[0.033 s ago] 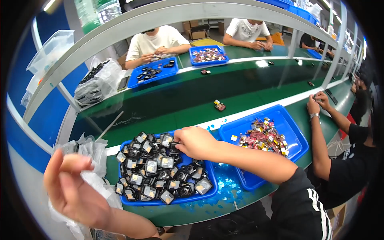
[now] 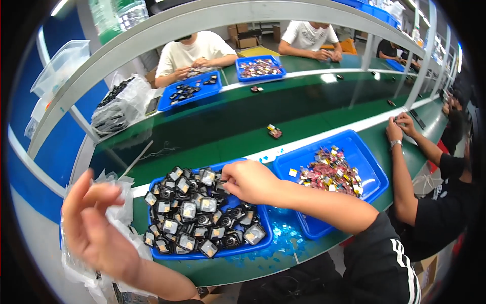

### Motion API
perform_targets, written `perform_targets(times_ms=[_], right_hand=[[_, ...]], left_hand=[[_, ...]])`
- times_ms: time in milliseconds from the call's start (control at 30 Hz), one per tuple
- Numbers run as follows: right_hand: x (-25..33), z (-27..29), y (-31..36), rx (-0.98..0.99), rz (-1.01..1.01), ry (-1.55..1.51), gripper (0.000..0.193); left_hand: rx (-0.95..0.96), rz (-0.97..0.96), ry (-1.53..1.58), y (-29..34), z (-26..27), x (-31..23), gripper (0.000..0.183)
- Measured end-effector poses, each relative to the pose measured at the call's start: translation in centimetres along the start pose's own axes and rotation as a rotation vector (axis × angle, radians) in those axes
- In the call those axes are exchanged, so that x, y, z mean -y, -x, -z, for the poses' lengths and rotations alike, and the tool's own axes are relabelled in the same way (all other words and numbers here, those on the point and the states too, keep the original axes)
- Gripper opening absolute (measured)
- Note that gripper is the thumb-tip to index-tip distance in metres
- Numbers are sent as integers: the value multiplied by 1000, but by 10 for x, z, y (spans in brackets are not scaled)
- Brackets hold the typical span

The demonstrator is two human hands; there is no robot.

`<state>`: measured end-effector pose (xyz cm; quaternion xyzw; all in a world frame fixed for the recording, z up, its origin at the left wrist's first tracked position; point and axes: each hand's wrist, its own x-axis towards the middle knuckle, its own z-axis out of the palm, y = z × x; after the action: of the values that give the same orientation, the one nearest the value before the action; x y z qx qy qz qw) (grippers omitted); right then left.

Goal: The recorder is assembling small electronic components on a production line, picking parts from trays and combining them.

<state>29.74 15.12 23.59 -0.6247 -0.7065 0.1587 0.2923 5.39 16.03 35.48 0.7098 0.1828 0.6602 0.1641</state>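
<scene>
My right hand [image 2: 253, 182] reaches over the far right corner of a blue tray [image 2: 271, 230], its fingers bent and pinched together. At its fingertips is a dark part, mostly hidden, so what they grip cannot be made out. The tray is heaped with black square watch-like cases [image 2: 208, 204], many with a grey square face and tan patches. My left hand [image 2: 101, 233] is raised left of the tray, blurred, its fingers apart and nothing in them.
Right of it, a second blue tray [image 2: 372, 175] holds small circuit parts [image 2: 331, 172]. Blue scraps [image 2: 286, 233] litter the green bench between. A small part [image 2: 274, 131] lies on the green belt [image 2: 217, 147]. Plastic bags [image 2: 119, 202] lie left. Co-workers sit opposite and at right.
My left hand has moved slightly right and down, its fingers still apart. My right hand stays at the tray's far corner with its fingers pinched. The whole view has shifted a little.
</scene>
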Motion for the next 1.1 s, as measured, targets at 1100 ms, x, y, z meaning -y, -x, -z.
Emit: perform_targets(times_ms=[1100], right_hand=[[-221, 131, 180, -301, -435, 147, 17]], left_hand=[[446, 1335, 970, 151, -124, 43, 25]])
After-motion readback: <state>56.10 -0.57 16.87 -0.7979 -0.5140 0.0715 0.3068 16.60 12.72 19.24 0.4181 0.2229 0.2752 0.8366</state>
